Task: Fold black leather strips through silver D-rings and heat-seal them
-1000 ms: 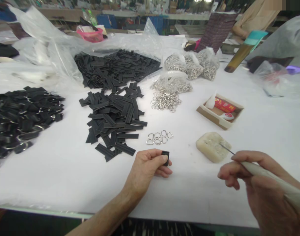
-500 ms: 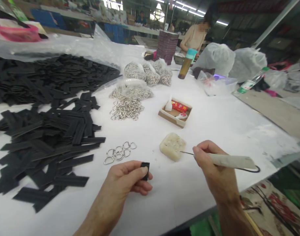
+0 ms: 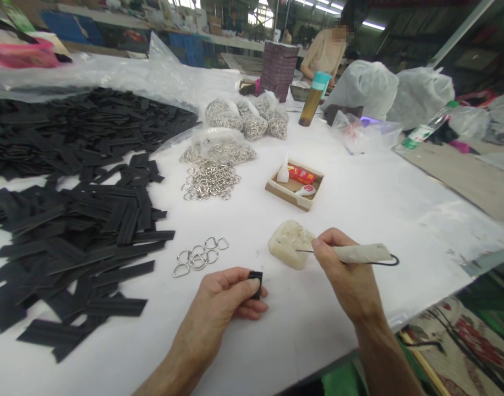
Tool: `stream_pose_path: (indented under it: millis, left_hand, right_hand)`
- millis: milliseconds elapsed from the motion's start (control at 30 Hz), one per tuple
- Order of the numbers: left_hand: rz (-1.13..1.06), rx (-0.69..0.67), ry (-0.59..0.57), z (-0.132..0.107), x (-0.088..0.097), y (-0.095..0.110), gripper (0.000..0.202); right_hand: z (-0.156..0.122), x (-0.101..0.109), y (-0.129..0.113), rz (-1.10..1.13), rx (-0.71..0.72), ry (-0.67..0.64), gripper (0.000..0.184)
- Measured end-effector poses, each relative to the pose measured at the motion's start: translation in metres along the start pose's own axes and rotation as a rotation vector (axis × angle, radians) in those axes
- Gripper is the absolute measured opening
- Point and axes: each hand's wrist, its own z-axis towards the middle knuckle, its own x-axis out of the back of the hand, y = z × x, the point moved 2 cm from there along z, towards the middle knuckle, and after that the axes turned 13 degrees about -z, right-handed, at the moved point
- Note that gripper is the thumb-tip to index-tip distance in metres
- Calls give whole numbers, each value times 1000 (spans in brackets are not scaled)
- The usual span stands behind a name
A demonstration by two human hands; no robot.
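Note:
My left hand [image 3: 231, 297] pinches a short folded black strap piece [image 3: 256, 285] between thumb and fingers, just above the white table. In my right hand [image 3: 338, 269] is a thin pointed tool [image 3: 361, 253] with a pale wrapped handle and a dark loop at its rear end. Its slim metal tip lies over the right part of a yellowish, waxy-looking block [image 3: 288, 246]; whether it touches the surface I cannot tell. Several loose metal D-rings [image 3: 198, 258] lie left of the block, beyond my left hand.
Black strap pieces [image 3: 91, 236] are heaped on the left. Behind the D-rings are a ring pile [image 3: 211, 181] and bagged rings [image 3: 246, 118]. A small open box [image 3: 289, 197] holds a red packet. Farther back stand a bottle [image 3: 313, 102] and a person [image 3: 324, 55].
My right hand has moved left, carrying the tool's tip from the block's right edge farther over it. My left hand has shifted slightly right with the strap piece.

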Motion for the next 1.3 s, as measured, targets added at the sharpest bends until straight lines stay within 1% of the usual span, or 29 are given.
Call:
stream_pose_path:
  millis: [167, 300, 400, 467, 500, 567, 633, 700, 767, 900, 1067, 1300]
  left_hand:
    - [8, -7, 19, -1, 3, 1, 14]
    - [-1, -15, 6, -3, 3, 1, 14]
    - [-18, -21, -7, -4, 2, 1, 14]
    - [-23, -25, -20, -4, 1, 1, 14]
    - [-27, -26, -26, -5, 1, 1, 14]
    - [-29, -24, -31, -6, -1, 1, 13]
    - [-23, -23, -26, -8, -2, 2, 12]
    - [-3, -25, -25, -9, -4, 4, 11]
    - [13, -26, -33, -11, -5, 7, 12]
    - [23, -25, -67, -13, -5, 9, 12]
    - [38, -24, -109, -12, -5, 7, 11]
    - [99, -27, -114, -13, -3, 7, 14]
  right_hand:
    - [1, -2, -1, -33, -5, -24, 28]
    - [-2, 3, 0, -20, -48, -23, 28]
    - [-7, 11, 1, 33, -69, 21, 29]
    - [-12, 14, 1, 118, -68, 17, 29]
    - [-14, 14, 0, 174, -67, -6, 29]
    - [-16, 10, -3, 284, -71, -111, 27]
    - [-18, 3, -5, 392, -64, -229, 27]
    - [-18, -4, -7, 482, -52, -304, 27]
    - [-16, -10, -8, 533, -38, -331, 27]
    - [-14, -18, -10, 491, -33, -362, 25]
    - [-14, -23, -12, 442, -4, -409, 26]
    - [-12, -29, -13, 470, -13, -488, 28]
